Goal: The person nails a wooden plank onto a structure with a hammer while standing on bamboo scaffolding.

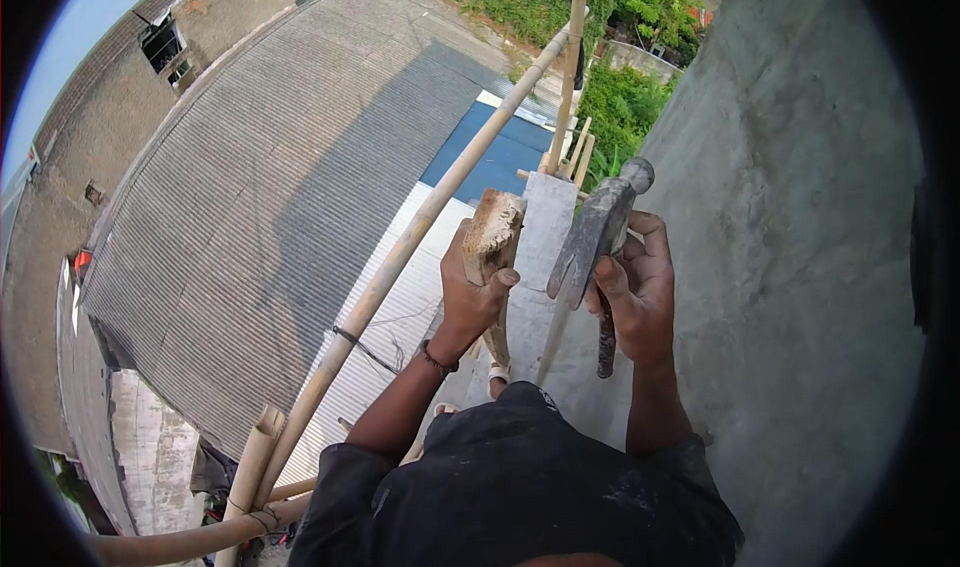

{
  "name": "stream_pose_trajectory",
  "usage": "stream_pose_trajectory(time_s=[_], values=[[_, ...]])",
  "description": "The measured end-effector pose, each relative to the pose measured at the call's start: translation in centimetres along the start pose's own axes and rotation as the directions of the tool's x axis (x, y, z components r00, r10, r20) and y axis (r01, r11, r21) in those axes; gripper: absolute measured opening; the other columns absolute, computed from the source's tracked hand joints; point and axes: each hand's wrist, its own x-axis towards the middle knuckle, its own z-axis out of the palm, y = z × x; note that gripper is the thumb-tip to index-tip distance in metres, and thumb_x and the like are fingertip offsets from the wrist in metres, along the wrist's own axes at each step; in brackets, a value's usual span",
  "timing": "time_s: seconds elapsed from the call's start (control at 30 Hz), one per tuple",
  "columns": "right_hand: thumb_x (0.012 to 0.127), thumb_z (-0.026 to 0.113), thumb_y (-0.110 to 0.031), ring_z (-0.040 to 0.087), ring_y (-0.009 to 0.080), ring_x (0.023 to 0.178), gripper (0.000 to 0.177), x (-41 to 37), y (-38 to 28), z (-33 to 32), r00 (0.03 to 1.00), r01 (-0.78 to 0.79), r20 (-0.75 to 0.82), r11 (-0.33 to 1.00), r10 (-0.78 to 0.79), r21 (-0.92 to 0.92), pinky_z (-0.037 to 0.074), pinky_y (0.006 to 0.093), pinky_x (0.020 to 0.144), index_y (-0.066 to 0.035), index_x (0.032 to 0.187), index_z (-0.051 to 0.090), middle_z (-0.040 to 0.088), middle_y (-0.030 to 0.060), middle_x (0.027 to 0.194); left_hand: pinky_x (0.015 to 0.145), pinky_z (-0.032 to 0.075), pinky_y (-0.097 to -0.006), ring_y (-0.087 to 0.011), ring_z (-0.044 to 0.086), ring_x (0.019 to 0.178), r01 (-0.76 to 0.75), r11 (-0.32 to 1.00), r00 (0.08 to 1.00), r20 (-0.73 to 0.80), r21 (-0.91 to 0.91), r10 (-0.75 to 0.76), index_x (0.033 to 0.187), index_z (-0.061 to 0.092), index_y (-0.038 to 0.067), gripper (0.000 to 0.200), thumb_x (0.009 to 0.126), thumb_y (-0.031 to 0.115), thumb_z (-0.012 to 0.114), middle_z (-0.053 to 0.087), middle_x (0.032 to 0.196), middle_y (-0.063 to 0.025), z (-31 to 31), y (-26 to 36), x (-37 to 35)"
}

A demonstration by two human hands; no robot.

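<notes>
My left hand [470, 302] is closed around a piece of wood [492, 225], its rough, pale, splintered end pointing up and its lower part running down below the fist. Beside it, my right hand [642, 292] grips a worn claw hammer [598, 222] near the head. The rounded striking face points up and away, and the split claw points down toward the wood. A dark, short-looking handle part sticks out below my right fingers. Hammer and wood are a small distance apart, both in front of my chest.
A narrow grey plank walkway [548, 217] lies below, with my sandalled feet on it. A bamboo rail [430, 207] runs along the left, and a bamboo upright [570, 77] stands ahead. A grey plastered wall [800, 267] rises close on the right. Corrugated roofs [230, 167] lie lower left.
</notes>
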Motion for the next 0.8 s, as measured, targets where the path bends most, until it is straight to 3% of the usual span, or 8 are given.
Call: stream_pose_trajectory(time_s=[0.13,0.23,0.33,0.47,0.67,0.73,0.77,0.8], values=[[0.091,0.066,-0.012,0.059,0.0104,0.076,0.051,1.0,0.5,-0.3,0.998,0.017,-0.059,0.964,-0.034,-0.265,0.049,0.0243,0.065,0.000,0.126,0.030,0.065,0.0102,0.093,0.074,0.048,-0.0334,-0.0175,0.058,0.082,-0.059,0.998,0.998,0.021,0.010,0.059,0.107,0.054,-0.002,0.081,0.073,0.070,0.068,0.058,0.090,-0.0073,0.6,0.1,0.0],[0.093,0.063,-0.017,0.068,0.0249,0.080,0.037,1.8,-0.5,-0.5,0.965,0.220,0.048,0.701,-0.256,-0.679,0.052,0.0340,0.069,0.006,0.117,0.046,0.068,0.0192,0.095,0.075,0.048,-0.0340,-0.0187,0.059,0.082,-0.083,0.995,0.996,0.026,0.047,0.082,0.107,0.054,-0.002,0.081,0.074,0.070,0.067,0.059,0.090,-0.0082,0.7,0.6,-0.2],[0.093,0.063,-0.019,0.069,0.0332,0.080,0.035,1.7,-1.5,-0.1,0.944,0.273,0.090,0.599,-0.317,-0.753,0.052,0.0388,0.070,0.007,0.114,0.052,0.067,0.0225,0.090,0.075,0.048,-0.0342,-0.0198,0.059,0.083,-0.105,0.991,0.994,0.033,0.089,0.102,0.109,0.053,-0.001,0.081,0.074,0.071,0.066,0.059,0.091,-0.0089,0.8,0.6,-0.2],[0.094,0.062,-0.021,0.067,0.0386,0.078,0.037,2.0,-1.1,0.1,0.927,0.335,0.148,0.586,-0.344,-0.738,0.052,0.0417,0.068,0.006,0.115,0.051,0.066,0.0233,0.089,0.075,0.048,-0.0340,-0.0193,0.059,0.083,-0.098,0.991,0.995,0.010,0.089,0.097,0.112,0.052,-0.002,0.084,0.075,0.073,0.064,0.058,0.090,-0.0086,0.7,1.3,-0.1],[0.096,0.058,-0.026,0.066,0.0410,0.075,0.043,1.9,-1.0,0.4,0.932,0.359,0.306,0.595,-0.193,-0.719,0.051,0.0460,0.065,0.004,0.124,0.044,0.065,0.0236,0.080,0.077,0.049,-0.0340,-0.0184,0.059,0.087,-0.029,0.995,0.999,0.045,0.094,0.024,0.110,0.054,-0.004,0.085,0.076,0.073,0.062,0.060,0.093,-0.0083,-1.0,2.5,0.3],[0.097,0.056,-0.028,0.065,0.0421,0.071,0.046,1.9,0.3,0.5,0.916,0.351,0.401,0.453,0.016,-0.820,0.050,0.0474,0.063,0.003,0.127,0.042,0.064,0.0237,0.073,0.077,0.050,-0.0330,-0.0166,0.060,0.088,-0.077,0.991,0.997,-0.010,0.112,0.078,0.110,0.053,-0.006,0.085,0.078,0.072,0.061,0.060,0.094,-0.0090,-1.3,3.9,1.3],[0.097,0.056,-0.028,0.065,0.0421,0.071,0.046,1.5,1.6,0.5,0.916,0.350,0.400,0.457,0.013,-0.817,0.050,0.0474,0.063,0.003,0.127,0.042,0.064,0.0237,0.073,0.073,0.050,-0.0314,-0.0154,0.060,0.086,0.046,0.997,0.998,0.032,0.060,-0.048,0.112,0.052,-0.005,0.085,0.079,0.072,0.060,0.060,0.095,-0.0094,-2.0,5.2,1.3],[0.097,0.055,-0.029,0.065,0.0426,0.070,0.046,1.2,3.1,0.6,0.929,0.319,0.371,0.483,0.012,-0.815,0.050,0.0478,0.063,0.003,0.127,0.042,0.063,0.0234,0.071,0.072,0.050,-0.0311,-0.0155,0.060,0.086,0.018,0.996,1.000,0.021,0.083,-0.020,0.113,0.051,-0.005,0.085,0.079,0.072,0.060,0.060,0.095,-0.0092,-2.3,5.9,1.7]])
